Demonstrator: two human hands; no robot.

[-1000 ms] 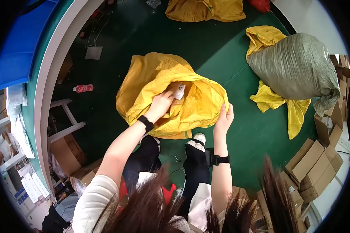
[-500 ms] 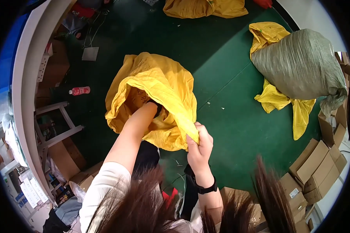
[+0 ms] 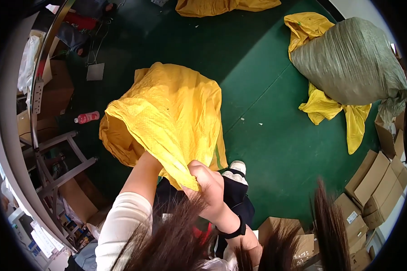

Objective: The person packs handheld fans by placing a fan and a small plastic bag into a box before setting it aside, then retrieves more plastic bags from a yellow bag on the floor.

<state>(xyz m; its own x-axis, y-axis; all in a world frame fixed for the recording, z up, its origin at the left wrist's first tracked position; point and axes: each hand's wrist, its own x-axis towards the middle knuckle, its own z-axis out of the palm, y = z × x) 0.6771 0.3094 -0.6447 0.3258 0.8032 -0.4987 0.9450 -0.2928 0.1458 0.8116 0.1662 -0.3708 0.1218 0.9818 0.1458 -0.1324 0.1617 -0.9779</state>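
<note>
In front of me on the green floor stands a large yellow woven sack (image 3: 176,104), its mouth turned toward my left and toward me. My right hand (image 3: 207,184) is closed around the sack's rim, fingers wrapped over a bunched edge. A dark band circles that wrist. My left forearm (image 3: 145,174) runs into the mouth; the sack hides the left hand, so its fingers cannot be seen. The sack's inside is mostly out of sight behind its front flap.
At the right lies a stuffed grey-green sack (image 3: 348,63) with yellow sacking (image 3: 321,108) around it. Cardboard boxes (image 3: 371,194) line the right side. A red bottle (image 3: 87,117) and a metal frame (image 3: 68,171) are on the left. My white shoe (image 3: 236,170) is beside the sack.
My right hand has drawn the sack's rim toward me and to the left. The mouth has swung leftward and its front flap now covers more of my left arm.
</note>
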